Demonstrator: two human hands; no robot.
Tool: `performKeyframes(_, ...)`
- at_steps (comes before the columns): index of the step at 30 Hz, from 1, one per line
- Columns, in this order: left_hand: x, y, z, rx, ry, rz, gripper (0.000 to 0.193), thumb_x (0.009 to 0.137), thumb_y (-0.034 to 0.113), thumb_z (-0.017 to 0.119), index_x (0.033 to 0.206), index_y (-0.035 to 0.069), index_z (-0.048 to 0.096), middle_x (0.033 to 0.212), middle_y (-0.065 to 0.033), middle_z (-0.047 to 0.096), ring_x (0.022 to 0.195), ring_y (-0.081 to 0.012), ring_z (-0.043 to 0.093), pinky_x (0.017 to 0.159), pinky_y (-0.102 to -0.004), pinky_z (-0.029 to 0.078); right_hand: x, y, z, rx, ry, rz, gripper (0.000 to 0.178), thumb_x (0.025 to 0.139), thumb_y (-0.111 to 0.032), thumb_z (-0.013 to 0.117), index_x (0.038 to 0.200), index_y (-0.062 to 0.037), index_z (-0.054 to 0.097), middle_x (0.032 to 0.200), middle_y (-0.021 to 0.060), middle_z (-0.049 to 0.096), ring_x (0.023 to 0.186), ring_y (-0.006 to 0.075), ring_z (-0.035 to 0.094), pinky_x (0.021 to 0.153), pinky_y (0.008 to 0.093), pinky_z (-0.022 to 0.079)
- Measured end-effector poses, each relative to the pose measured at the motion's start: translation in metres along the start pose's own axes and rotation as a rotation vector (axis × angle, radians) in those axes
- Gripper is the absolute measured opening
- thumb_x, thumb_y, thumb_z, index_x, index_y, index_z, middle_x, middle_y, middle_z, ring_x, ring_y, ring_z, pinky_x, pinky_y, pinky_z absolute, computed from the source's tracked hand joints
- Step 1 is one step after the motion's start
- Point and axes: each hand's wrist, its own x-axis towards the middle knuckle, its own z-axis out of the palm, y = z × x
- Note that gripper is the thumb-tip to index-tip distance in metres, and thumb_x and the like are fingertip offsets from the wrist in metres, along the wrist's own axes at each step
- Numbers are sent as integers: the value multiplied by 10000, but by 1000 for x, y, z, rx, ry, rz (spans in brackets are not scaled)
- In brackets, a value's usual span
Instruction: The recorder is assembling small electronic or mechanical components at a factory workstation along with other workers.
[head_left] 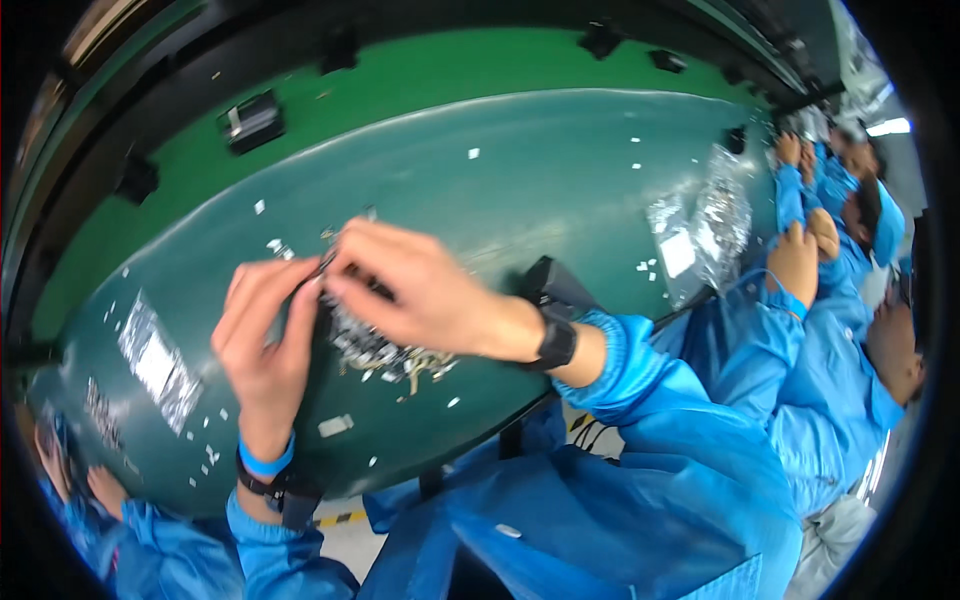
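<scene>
My left hand point(265, 325) and my right hand point(415, 285) meet above the table, fingertips close together. Between them they pinch a small dark piece point(322, 266), too small and blurred to name. Just below and behind my fingers lies a heap of small parts point(375, 350), silvery, black and beige, partly hidden by my right hand. A flat pale rectangular piece point(336, 426) rests on the table nearer to me. Both wrists wear dark bands, and the left has a blue one too.
The green table point(560, 150) carries scattered white scraps. A clear bag point(158, 365) lies at left beside another small heap point(102, 415); more clear bags point(720, 215) lie at right. A black box point(555, 285) stands by my right wrist. Co-workers' hands point(793, 262) show on both sides.
</scene>
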Motion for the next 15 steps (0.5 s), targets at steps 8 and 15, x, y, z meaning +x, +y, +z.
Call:
performKeyframes(8, -5, 6, 1, 23, -3, -100, 172, 827, -118, 713, 981, -43, 702, 907, -139, 698, 831, -280, 650, 773, -361, 507, -1, -1, 3, 77, 69, -25, 92, 932, -59, 628, 951, 9, 568, 897, 145, 581, 785, 349, 610, 687, 433, 504)
performKeyframes(15, -6, 3, 2, 38, -46, -29, 130, 838, -118, 680, 949, -51, 668, 897, -140, 675, 827, -283, 627, 764, -374, 491, -5, -6, -3, 93, 22, 8, 103, 950, -84, 607, 950, 13, 574, 913, 148, 581, 790, 346, 610, 689, 436, 505)
